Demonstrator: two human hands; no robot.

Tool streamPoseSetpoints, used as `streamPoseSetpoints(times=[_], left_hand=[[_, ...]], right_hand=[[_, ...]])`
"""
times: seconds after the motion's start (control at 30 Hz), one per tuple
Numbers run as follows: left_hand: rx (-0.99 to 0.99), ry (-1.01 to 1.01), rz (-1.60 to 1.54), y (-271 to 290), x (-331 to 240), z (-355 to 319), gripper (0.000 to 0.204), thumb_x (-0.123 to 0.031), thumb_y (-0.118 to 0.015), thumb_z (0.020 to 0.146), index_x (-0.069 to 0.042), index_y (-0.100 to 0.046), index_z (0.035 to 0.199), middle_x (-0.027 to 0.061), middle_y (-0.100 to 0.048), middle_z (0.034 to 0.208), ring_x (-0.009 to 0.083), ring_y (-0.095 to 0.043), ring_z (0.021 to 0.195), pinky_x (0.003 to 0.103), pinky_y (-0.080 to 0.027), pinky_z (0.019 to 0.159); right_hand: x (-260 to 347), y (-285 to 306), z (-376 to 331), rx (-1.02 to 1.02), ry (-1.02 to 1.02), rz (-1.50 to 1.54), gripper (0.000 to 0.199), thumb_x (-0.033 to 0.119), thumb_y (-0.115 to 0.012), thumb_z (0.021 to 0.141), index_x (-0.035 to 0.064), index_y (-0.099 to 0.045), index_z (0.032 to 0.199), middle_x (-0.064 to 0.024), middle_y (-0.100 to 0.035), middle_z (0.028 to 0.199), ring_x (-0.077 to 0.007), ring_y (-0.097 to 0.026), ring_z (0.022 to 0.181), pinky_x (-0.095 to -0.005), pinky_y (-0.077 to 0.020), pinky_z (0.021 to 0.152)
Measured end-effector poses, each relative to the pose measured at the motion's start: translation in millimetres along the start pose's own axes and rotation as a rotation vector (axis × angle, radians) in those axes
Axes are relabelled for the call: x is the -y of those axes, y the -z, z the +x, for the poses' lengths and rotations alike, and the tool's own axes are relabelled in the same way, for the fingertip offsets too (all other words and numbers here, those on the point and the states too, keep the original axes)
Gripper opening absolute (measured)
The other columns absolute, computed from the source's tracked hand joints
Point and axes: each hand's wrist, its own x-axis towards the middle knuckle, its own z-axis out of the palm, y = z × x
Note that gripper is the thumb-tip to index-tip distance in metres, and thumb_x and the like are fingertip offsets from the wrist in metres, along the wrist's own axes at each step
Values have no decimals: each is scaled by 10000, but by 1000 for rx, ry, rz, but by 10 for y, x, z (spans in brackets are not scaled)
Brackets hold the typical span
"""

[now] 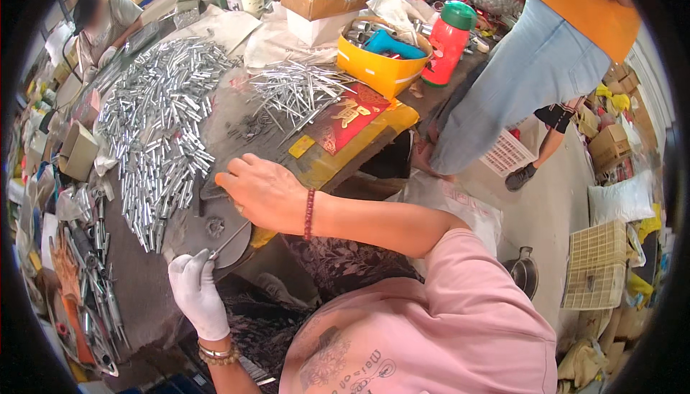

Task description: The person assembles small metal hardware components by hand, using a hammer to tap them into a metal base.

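My left hand (pixel 197 295), in a white glove, pinches a thin metal rod (pixel 233 239) that points up and right over a round grey plate (pixel 233 252) at the table edge. A small heap of tiny metal parts (pixel 215 226) lies on that plate. Bare apart from an orange covering on a fingertip, my right hand (pixel 262 191) is bent downward just beyond the plate. Its fingers are drawn together, and whatever lies between them is hidden. A large pile of short silvery metal tubes (pixel 162 128) spreads to the left of my right hand.
Long thin metal rods (pixel 295 92) lie beside a red printed sheet (pixel 352 117). Behind are a yellow box (pixel 381 63), a red bottle with green lid (pixel 449 42) and a carton (pixel 321 6). Someone in jeans (pixel 521 85) stands right; another person (pixel 108 24) sits far left.
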Motion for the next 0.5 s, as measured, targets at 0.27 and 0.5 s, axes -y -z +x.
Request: streamPoseSetpoints(times=[0.27, 0.5], left_hand=[[28, 2, -14, 3, -5, 89, 174, 4, -791, 894, -24, -811, 1064, 104, -665, 988, 293, -646, 989, 401, -531, 937], [-22, -26, -30, 38, -38, 66, 252, 7, -857, 813, -52, -803, 1051, 96, -701, 957, 313, -674, 961, 409, -550, 857]], right_hand=[[258, 445, -162, 61, -53, 192, 422, -12, -666, 909, 67, -666, 1323, -157, -668, 1058, -403, -729, 892, -493, -610, 779], [400, 669, -260, 213, 51, 166, 693, -48, -666, 875, 166, -640, 1534, -117, -655, 932, -330, -713, 815, -429, -582, 717]])
